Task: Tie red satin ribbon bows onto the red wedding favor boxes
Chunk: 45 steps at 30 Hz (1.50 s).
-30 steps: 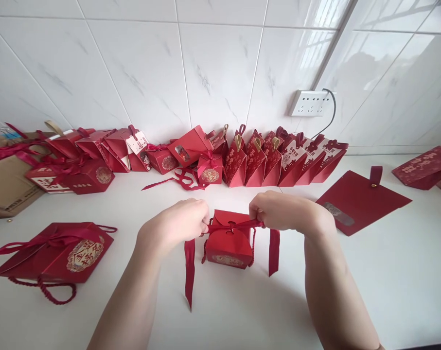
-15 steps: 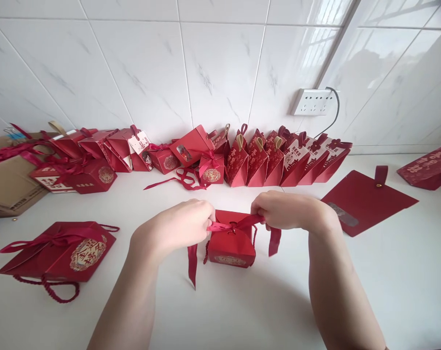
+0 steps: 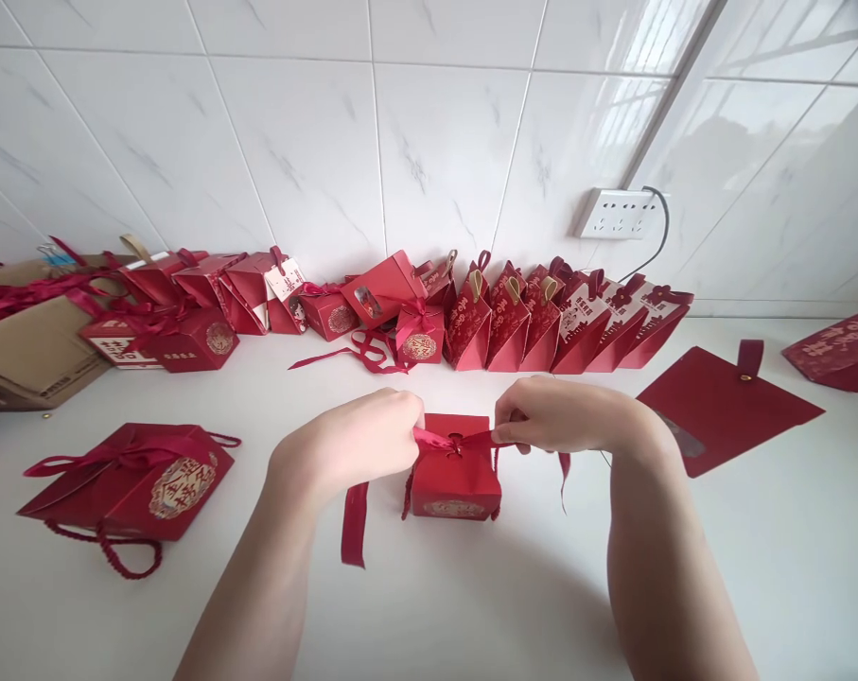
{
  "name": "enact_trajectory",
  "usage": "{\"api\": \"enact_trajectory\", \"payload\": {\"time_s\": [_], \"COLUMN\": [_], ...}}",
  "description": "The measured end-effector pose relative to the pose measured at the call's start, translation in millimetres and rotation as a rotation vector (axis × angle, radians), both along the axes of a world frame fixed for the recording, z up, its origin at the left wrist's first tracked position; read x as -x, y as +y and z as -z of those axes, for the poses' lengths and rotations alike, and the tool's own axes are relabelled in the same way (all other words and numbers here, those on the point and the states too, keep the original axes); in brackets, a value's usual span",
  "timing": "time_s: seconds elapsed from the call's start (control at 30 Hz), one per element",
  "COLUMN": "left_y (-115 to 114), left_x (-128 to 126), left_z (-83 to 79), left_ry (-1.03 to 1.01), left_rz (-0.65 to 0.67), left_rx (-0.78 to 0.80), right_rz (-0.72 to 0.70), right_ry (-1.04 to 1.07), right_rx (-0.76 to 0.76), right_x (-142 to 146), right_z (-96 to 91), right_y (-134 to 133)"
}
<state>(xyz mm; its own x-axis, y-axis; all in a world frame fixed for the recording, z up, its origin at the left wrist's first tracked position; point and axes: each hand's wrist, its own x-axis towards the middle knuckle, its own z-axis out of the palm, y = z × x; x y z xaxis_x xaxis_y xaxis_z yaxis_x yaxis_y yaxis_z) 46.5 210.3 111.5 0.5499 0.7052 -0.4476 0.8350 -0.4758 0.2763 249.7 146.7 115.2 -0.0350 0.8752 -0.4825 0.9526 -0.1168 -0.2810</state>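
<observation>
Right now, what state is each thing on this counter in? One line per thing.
Middle box, upright, flaps folded over
Ribbon, stretched across the box top, tails hanging
Left hand, fingers closed on the ribbon
Right hand, fingers closed on the ribbon
Large box at left, flaps folded over, bow on top
Flat red piece, unfolded, strap sticking up

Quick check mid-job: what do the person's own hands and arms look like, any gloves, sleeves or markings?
The left hand and right hand are ungloved, with no ring, watch or bracelet visible. The left forearm and right forearm show no sleeves, widening toward the picture's bottom edge. No cables or clear markings show on them.
</observation>
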Motion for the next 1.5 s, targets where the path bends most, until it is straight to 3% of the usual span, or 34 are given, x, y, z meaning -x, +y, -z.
{"api": "enact_trajectory", "payload": {"time_s": [0.1,0.2,0.33,0.47,0.57,0.67,0.8,1.03,1.2,1.33,1.5], "left_y": [1.5,1.5,0.2,-0.5,-1.5,-4.0,-6.7,-4.0,-6.0,-12.3,-19.0], "left_x": [0.3,-1.2,-3.5,-3.4,-2.6,-2.5,-2.8,3.1,9.6,9.7,9.4], "left_z": [0.6,1.2,2.3,3.0,2.1,-0.3,-2.6,-0.3,-3.2,2.7,13.9], "left_ry": [0.011,-0.015,-0.031,-0.037,-0.056,-0.079,-0.082,-0.105,-0.186,-0.32,-0.359], "left_rz": [0.009,0.02,0.005,0.004,0.036,0.054,0.062,0.091,0.083,0.145,0.085], "left_rx": [0.065,0.088,0.054,0.042,0.027,0.022,0.021,-0.091,-0.128,-0.123,-0.201], "right_rz": [-0.041,-0.165,-0.311,-0.41,-0.362,-0.303,-0.13,0.252,0.218,0.163,0.285], "right_ry": [0.066,0.162,0.437,0.751,0.913,1.089,1.246,1.306,1.064,0.891,1.094], "right_rx": [0.049,-0.036,-0.135,-0.084,0.022,0.0,-0.174,-0.563,-0.789,-0.878,-0.896], "right_x": [-3.0,-4.9,-5.3,-4.1,-3.9,-3.2,3.3,25.0,38.8,47.5,54.3], "right_z": [-2.5,-2.4,2.9,11.2,24.0,43.2,69.9,103.6,104.7,108.1,120.0], "right_y": [-2.8,-4.7,1.6,13.4,17.6,13.4,-1.7,-15.9,-18.0,-17.7,-14.1]}}
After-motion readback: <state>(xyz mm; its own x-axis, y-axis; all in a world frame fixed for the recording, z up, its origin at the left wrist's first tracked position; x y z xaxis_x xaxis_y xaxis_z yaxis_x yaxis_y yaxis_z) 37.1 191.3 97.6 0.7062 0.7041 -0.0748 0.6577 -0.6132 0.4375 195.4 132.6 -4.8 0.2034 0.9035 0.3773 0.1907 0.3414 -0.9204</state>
